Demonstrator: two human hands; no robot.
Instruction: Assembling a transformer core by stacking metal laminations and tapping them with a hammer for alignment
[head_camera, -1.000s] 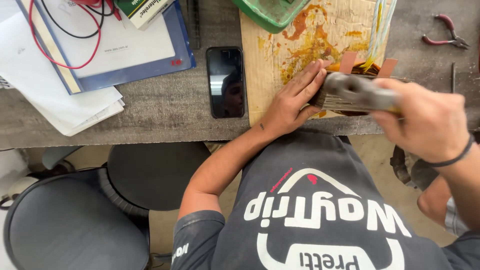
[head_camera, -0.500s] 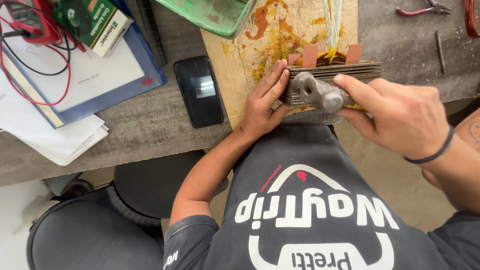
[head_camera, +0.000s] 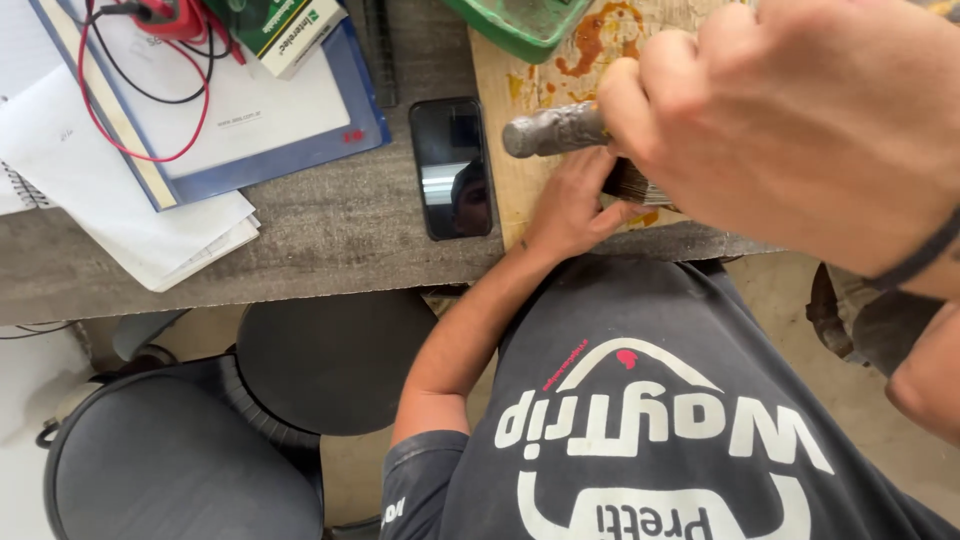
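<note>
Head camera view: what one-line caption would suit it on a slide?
Right hand raises a grey metal tool while the left hand steadies a dark layered block on a stained wooden board.

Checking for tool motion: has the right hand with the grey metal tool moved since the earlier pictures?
Yes. The right hand has risen toward the camera, lifting the grey metal tool off the dark stack.

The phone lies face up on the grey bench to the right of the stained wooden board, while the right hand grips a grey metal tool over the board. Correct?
Not quite. The phone lies to the left of the stained wooden board, not the right, as the head view shows. The rest holds: it is face up on the grey bench, and the right hand grips the grey metal tool over the board.
</note>
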